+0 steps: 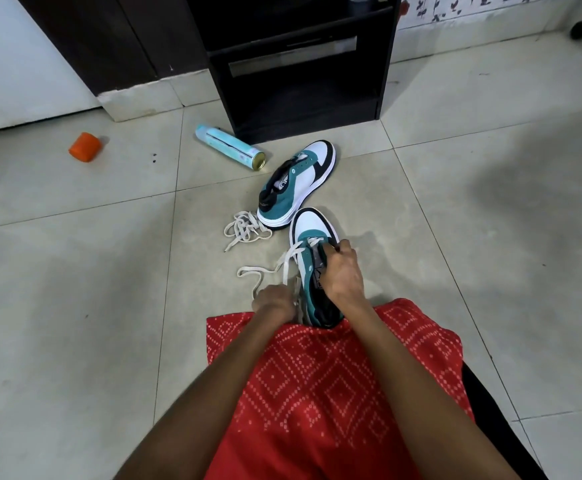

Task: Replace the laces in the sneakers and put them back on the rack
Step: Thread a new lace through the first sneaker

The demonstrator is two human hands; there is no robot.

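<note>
Footwear and laces on a tiled floor (75,306), head view. The near sneaker (312,226), white, teal and black, stood toe away from the person. Its heel was hidden under the hem of a red garment (334,375). A pale lace (287,259) crossed its front eyelets and trailed off its left side onto the floor.

The left hand (274,303) was clenched around the strands of this lace just beside the shoe. The right hand (343,271) lay over the tongue, fingers curled down onto the eyelet rows and grasping the shoe's upper. Whether its fingertips also pinched the lace could not be told.

The far sneaker (298,183) stood with no lace visible in it, its heel near the other shoe's toe. Its own toe pointed towards the dark rack (300,81) at the floor's far edge. A loose lace (244,228) lay bunched just left of its heel.

A spray can (229,147) lay on its side near the rack's front left corner. An orange cap (85,147) sat well apart, towards the floor's far left.
</note>
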